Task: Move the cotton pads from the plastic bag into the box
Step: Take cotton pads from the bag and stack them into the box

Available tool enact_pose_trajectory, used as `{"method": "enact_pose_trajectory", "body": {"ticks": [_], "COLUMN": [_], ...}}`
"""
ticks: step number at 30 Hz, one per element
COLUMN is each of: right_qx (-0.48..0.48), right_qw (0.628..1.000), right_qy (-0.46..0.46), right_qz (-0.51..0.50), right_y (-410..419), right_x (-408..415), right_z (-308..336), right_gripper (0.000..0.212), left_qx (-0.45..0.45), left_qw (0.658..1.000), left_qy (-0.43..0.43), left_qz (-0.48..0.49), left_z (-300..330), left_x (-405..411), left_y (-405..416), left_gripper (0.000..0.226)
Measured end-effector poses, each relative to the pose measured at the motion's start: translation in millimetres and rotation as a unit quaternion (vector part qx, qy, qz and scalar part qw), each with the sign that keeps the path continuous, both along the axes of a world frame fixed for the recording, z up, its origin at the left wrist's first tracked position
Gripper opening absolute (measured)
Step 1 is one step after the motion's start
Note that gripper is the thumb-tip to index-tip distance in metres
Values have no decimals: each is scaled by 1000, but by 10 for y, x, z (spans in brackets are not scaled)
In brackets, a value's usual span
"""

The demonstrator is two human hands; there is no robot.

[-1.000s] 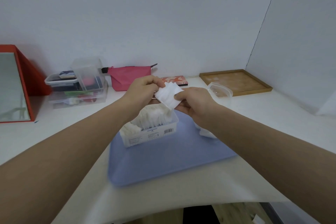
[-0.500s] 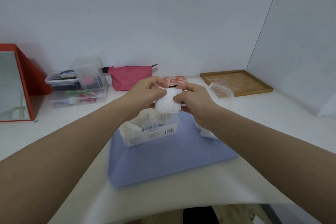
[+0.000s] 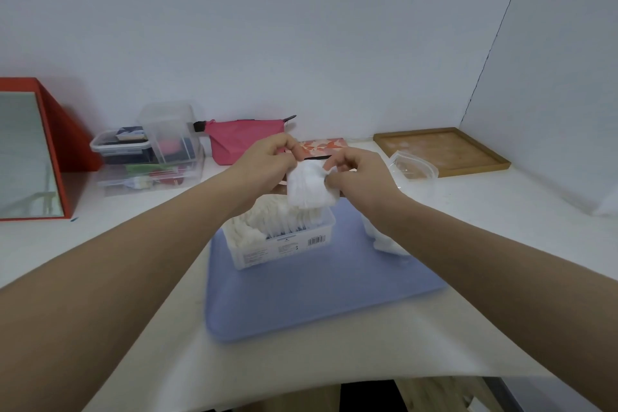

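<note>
Pads: a stack held just above the far right end of the box.
Left hand: fingers pinch its left side.
Right hand: fingers pinch its right side.
Box: directly below, long axis left-right.

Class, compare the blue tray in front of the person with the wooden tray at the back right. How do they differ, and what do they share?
The blue tray is plain blue and lies near, in front of the person; the wooden tray is brown and sits far back by the corner of the walls. The blue tray carries the box of cotton pads; the wooden tray carries no such box. The blue tray's corners look rounded, the wooden tray's square. Both lie flat on the white table.
</note>
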State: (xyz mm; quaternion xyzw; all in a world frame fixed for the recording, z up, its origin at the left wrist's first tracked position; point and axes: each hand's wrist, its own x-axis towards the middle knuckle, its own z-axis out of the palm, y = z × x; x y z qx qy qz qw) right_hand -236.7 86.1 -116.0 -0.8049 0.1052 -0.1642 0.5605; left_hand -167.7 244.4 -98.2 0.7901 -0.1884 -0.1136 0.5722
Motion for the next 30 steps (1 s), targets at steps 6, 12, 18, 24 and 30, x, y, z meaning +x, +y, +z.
{"method": "enact_pose_trajectory", "body": {"ticks": [6,12,18,24,30], "right_qx": [35,199,183,146,102], "right_qw": [999,978,982,988,993], "right_qy": [39,64,43,36,51], "right_qz": [-5,-7,-1,-22,-40], "right_y": [-78,-83,62,108,149], "right_x": [-23,-1,103,138,127], "right_z": [24,90,42,25,14], "right_gripper": [22,22,28,32,39], "left_qx": [19,-20,-92,-54,-17], "left_qw": [999,1000,990,997,1000], "left_qy": [-35,6,104,48,10], "left_qz": [30,21,7,-23,-15], "left_z": [-37,-34,12,-57,-92], "left_x": [96,56,-76,-48,-37], "left_y": [50,48,-62,-8,-1], "left_gripper": [35,35,20,6,20]}}
